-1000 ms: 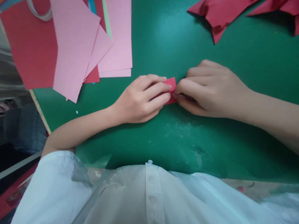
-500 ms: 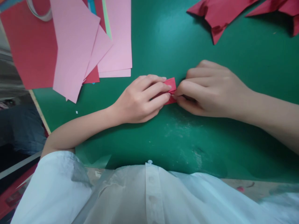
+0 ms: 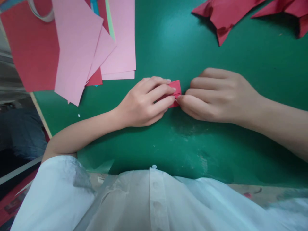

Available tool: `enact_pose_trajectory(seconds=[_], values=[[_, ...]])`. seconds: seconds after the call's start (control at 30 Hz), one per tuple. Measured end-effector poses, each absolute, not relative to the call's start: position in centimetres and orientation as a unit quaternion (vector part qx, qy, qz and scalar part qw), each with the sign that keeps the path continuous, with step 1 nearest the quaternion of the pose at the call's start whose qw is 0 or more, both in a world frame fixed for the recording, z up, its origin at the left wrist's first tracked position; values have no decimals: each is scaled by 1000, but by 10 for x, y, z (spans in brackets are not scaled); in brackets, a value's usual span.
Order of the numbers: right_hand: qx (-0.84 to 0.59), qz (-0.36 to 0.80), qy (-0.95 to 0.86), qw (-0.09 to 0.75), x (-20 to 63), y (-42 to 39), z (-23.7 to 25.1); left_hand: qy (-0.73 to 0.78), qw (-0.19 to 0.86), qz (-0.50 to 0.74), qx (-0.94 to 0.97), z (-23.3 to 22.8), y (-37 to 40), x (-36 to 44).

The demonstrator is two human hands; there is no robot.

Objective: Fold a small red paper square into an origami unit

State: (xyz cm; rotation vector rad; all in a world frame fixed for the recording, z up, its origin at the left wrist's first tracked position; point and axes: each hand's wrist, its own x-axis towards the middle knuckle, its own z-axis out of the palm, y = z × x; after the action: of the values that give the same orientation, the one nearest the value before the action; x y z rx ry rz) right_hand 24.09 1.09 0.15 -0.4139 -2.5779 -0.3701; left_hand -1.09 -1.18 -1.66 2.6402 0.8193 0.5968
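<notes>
The small red folded paper piece [image 3: 176, 88] is already reduced to a compact, multi-layered packet, so by my judgement the folding is well advanced; how many creases remain cannot be read, since most of the piece is hidden under the fingers. It lies flat on the green table mat [image 3: 183, 41], directly between the two hands, with only one corner showing past the fingertips. The left hand [image 3: 144, 104] lies palm down with the fingers curled and closed over the near end of the piece, pinning it to the mat; its forearm runs back toward the white buttoned shirt [image 3: 154, 199]. The right hand [image 3: 216, 96] comes in from the opposite side, knuckles up, fingers drawn together and bearing on the piece's other edge; the fingertips of both hands meet at the paper. Whether the right thumb is under the paper cannot be told. Beyond the left hand, well apart, sits a loose stack of pink paper sheets [image 3: 79, 48] over a large red paper sheet [image 3: 31, 48]. Beyond the right hand, at the far edge of the mat, lie crumpled dark red paper scraps [image 3: 226, 16], untouched.
</notes>
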Motion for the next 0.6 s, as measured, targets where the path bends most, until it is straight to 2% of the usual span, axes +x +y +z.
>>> enact_pose_trajectory(seconds=[0.17, 0.4, 0.6], values=[[-141, -148, -947, 247, 242, 10, 1, 286, 158, 212, 921, -17, -12, -11], [-193, -39, -955, 223, 245, 13, -9, 274, 155, 209, 926, -16, -12, -13], [-212, -42, -954, 209, 248, 13, -9, 281, 185, 210, 918, -16, -13, -12]])
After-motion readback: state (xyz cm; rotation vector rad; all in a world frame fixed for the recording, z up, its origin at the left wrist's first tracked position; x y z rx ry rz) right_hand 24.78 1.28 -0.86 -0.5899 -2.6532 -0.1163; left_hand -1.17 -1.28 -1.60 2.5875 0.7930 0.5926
